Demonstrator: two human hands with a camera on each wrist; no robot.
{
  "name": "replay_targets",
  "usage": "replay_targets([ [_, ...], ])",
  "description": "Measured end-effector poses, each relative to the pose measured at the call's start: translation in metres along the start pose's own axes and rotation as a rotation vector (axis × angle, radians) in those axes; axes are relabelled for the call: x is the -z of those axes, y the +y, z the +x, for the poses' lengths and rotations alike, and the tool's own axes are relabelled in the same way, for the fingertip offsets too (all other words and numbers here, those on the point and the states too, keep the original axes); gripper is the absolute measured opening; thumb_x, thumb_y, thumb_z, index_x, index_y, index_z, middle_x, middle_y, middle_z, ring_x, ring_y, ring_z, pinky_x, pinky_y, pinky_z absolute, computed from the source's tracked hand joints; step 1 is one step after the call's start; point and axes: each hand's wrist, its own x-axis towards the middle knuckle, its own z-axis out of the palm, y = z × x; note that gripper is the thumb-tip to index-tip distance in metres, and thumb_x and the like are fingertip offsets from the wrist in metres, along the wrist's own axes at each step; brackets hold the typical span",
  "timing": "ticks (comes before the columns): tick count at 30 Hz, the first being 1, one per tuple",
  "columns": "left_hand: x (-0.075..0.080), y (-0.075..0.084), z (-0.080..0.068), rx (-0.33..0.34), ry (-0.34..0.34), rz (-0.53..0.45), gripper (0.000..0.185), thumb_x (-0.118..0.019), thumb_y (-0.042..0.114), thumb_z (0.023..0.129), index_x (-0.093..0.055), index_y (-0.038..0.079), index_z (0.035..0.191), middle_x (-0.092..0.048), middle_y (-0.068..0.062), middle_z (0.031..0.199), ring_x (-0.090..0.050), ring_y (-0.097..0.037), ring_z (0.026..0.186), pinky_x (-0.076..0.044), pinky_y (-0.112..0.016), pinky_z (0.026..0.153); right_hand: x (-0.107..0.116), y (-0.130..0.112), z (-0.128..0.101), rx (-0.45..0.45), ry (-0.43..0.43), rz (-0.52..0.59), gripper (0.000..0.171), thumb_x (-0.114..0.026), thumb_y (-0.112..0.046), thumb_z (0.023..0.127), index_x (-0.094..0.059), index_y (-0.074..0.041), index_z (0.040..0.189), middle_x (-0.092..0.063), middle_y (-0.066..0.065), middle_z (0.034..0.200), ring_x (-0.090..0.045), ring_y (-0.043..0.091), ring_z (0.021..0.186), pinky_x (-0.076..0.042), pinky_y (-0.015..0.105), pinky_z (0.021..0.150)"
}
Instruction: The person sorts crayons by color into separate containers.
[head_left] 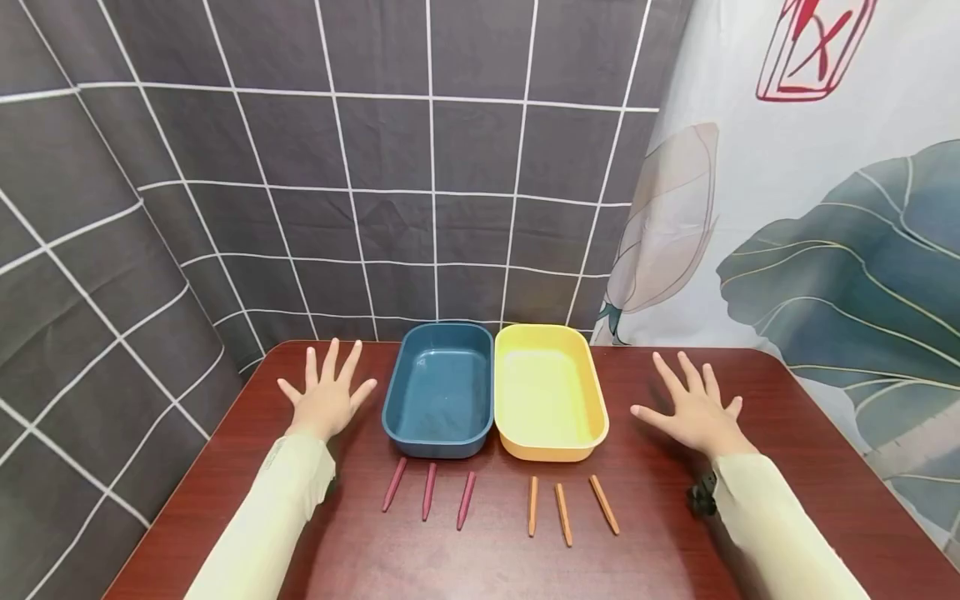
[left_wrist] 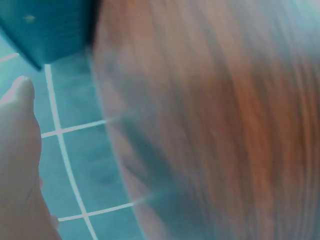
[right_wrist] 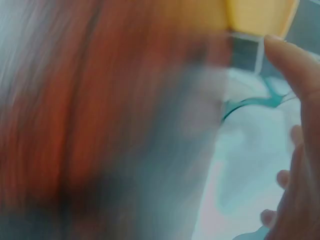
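Note:
My left hand is spread wide on the left side, beside a blue tray, and holds nothing. On the far right my right hand, its fingers also spread, holds nothing beside a yellow tray. The two trays stand side by side. Three dark red crayon-like sticks lie in front of the blue one. Three orange crayon-like sticks lie before the yellow one. Part of the left hand shows in the left wrist view, and the right hand edges into the right wrist view.
Everything stands on a reddish-brown wooden table with rounded back corners. Behind it hangs a grey cloth with white grid lines. A white cloth with leaf prints hangs at the right. A dark band sits at the right wrist.

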Motion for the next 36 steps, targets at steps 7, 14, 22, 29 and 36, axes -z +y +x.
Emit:
replay_targets([
  [7, 0.007, 0.013, -0.014, -0.086, 0.059, -0.041, 0.080, -0.051, 0.052, 0.102, -0.012, 0.021, 0.164, -0.004, -0.018, 0.169, 0.008, -0.047, 0.152, 0.006, -0.084, 0.104, 0.007, -0.026, -0.013, 0.024, 0.024, 0.072, 0.101, -0.062, -0.065, 0.090, -0.017, -0.011, 0.163, -0.008, 0.030, 0.163, -0.007, 0.061, 0.144, -0.013, 0.090, 0.095],
  [14, 0.008, 0.025, -0.031, -0.181, 0.100, -0.036, 0.078, -0.056, 0.051, 0.100, -0.022, 0.017, 0.163, -0.014, -0.016, 0.168, -0.004, -0.045, 0.153, 0.000, -0.082, 0.107, 0.007, -0.048, -0.032, 0.120, 0.029, 0.120, 0.085, -0.071, -0.044, 0.091, -0.038, 0.011, 0.148, -0.032, 0.040, 0.147, -0.036, 0.061, 0.129, -0.036, 0.077, 0.098],
  [22, 0.002, 0.040, -0.044, -0.256, 0.149, -0.055, 0.078, -0.062, 0.045, 0.099, -0.026, 0.017, 0.162, -0.022, -0.014, 0.167, -0.014, -0.041, 0.153, -0.004, -0.079, 0.111, -0.002, -0.070, -0.048, 0.160, -0.040, 0.183, 0.059, -0.077, -0.033, 0.088, -0.063, 0.012, 0.123, -0.065, 0.027, 0.115, -0.064, 0.036, 0.098, -0.054, 0.056, 0.086],
  [29, -0.006, 0.047, -0.052, -0.237, 0.126, -0.098, 0.079, -0.060, 0.046, 0.099, -0.027, 0.010, 0.161, -0.021, -0.016, 0.167, -0.014, -0.040, 0.153, -0.009, -0.077, 0.112, -0.009, -0.085, -0.058, 0.101, -0.124, 0.223, 0.045, -0.081, -0.028, 0.083, -0.069, 0.006, 0.110, -0.071, 0.015, 0.102, -0.067, 0.032, 0.096, -0.055, 0.053, 0.085],
  [36, -0.012, 0.052, -0.056, -0.238, 0.090, -0.135, 0.081, -0.060, 0.047, 0.099, -0.028, 0.004, 0.159, -0.024, -0.018, 0.166, -0.016, -0.039, 0.153, -0.011, -0.073, 0.115, -0.017, -0.099, -0.064, 0.017, -0.178, 0.282, 0.030, -0.086, -0.020, 0.079, -0.067, -0.002, 0.094, -0.062, 0.004, 0.081, -0.060, 0.018, 0.071, -0.054, 0.037, 0.064],
])
